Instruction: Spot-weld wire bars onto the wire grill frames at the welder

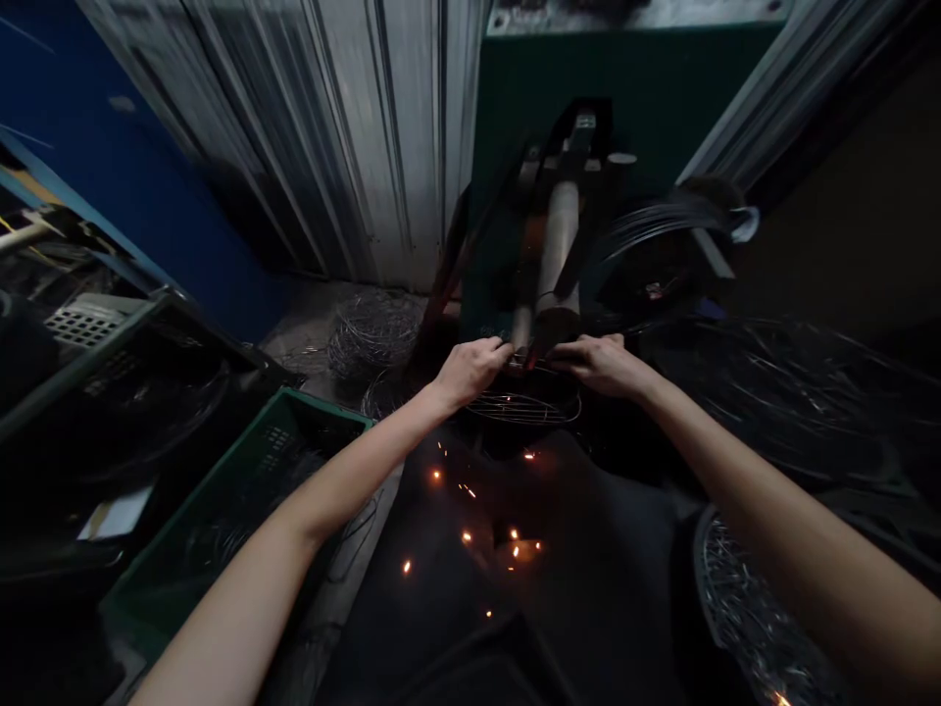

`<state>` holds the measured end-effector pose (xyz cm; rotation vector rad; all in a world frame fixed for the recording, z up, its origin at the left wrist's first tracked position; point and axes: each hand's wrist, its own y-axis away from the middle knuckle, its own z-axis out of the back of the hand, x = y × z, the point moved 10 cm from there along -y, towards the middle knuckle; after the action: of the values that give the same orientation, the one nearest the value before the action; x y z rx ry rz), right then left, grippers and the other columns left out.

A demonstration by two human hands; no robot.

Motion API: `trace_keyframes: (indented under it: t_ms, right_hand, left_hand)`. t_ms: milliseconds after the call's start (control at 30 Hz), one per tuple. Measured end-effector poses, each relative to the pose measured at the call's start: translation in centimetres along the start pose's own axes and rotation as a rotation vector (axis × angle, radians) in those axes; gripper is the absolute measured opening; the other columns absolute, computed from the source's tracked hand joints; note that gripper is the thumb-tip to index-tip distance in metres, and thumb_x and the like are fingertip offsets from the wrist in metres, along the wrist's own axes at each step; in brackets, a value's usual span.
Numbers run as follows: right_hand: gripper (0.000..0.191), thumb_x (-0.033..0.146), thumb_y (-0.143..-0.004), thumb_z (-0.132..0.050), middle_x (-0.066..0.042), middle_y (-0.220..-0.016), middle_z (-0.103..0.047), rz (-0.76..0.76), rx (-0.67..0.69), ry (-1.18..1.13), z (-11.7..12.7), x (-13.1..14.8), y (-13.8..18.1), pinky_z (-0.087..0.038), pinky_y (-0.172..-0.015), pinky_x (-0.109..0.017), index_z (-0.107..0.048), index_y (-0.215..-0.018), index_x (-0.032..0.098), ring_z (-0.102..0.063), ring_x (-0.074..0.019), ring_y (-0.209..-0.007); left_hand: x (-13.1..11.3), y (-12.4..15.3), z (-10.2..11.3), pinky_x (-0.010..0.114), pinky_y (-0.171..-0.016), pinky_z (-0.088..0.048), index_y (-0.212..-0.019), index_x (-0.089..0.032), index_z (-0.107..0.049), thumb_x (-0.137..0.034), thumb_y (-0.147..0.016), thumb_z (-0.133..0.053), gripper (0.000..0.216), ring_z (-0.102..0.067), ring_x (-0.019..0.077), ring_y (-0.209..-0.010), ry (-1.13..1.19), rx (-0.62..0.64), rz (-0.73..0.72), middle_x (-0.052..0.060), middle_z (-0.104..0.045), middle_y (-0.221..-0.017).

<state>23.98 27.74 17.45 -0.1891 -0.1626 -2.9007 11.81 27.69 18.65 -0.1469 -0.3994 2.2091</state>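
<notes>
Both my hands hold a round wire grille at the base of a green welding machine. My left hand pinches the grille's left side, fingers closed. On the right side, my right hand grips it the same way. The grille sits under the machine's upright electrode arm. Orange sparks scatter below the grille over my dark lap.
A green plastic crate stands at the lower left, beside a dark rack. Wire coils lie on the floor behind. Piles of wire rings fill the right side and a container of wire the lower right. Corrugated metal wall behind.
</notes>
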Motion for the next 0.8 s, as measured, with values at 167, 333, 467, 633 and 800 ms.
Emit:
trace_keyframes:
  t_ms: [167,333,467,633,800]
  right_hand:
    - [0.030,0.034,-0.087,-0.040,-0.005,-0.090,-0.068,0.042,-0.001,-0.007,0.4,0.5,-0.2,-0.030,-0.080,-0.036,-0.067,-0.098,0.026,-0.058,-0.0220,-0.090]
    - [0.028,0.031,-0.088,-0.042,-0.006,-0.092,-0.067,0.056,-0.016,-0.016,0.2,0.5,0.0,-0.029,-0.083,-0.040,-0.067,-0.097,0.024,-0.058,-0.0228,-0.090]
    - [0.033,0.035,-0.091,-0.037,-0.009,-0.094,-0.066,0.094,-0.058,-0.021,0.8,0.8,0.4,-0.030,-0.084,-0.043,-0.066,-0.102,0.022,-0.057,-0.0258,-0.094]
    - [0.032,0.033,-0.090,-0.037,-0.011,-0.090,-0.065,0.117,-0.005,0.002,0.4,1.4,0.9,-0.034,-0.081,-0.041,-0.065,-0.099,0.020,-0.059,-0.0255,-0.089]
    - [0.034,0.036,-0.085,-0.038,-0.008,-0.086,-0.065,0.179,0.001,-0.042,-3.2,3.2,5.8,-0.043,-0.076,-0.039,-0.068,-0.090,0.022,-0.062,-0.0210,-0.077]
  left_hand:
    - [-0.1,0.0,0.4,0.022,-0.055,-0.035,-0.094,-0.013,-0.060,-0.013,-0.090,-0.039,0.022,-0.055,0.0130,-0.073,0.000,0.033,0.008,0.005,-0.058,-0.080]
    - [-0.1,-0.1,0.2,0.023,-0.057,-0.037,-0.097,-0.013,-0.060,-0.013,-0.089,-0.040,0.021,-0.057,0.0142,-0.077,-0.005,0.085,0.027,0.005,-0.060,-0.085]
    - [0.2,-0.4,0.6,0.023,-0.059,-0.039,-0.098,-0.014,-0.059,-0.016,-0.090,-0.042,0.019,-0.058,0.0142,-0.077,0.040,0.093,0.040,0.004,-0.060,-0.086]
    - [1.0,4.4,3.3,0.024,-0.071,-0.045,-0.102,-0.013,-0.057,-0.034,-0.090,-0.047,0.027,-0.057,0.0126,-0.080,0.216,-0.164,0.174,0.007,-0.058,-0.093]
    - [-2.6,17.1,-3.1,0.023,-0.072,-0.045,-0.092,-0.014,-0.060,-0.036,-0.091,-0.043,0.028,-0.058,0.0108,-0.076,0.365,-0.100,0.355,0.004,-0.061,-0.082]
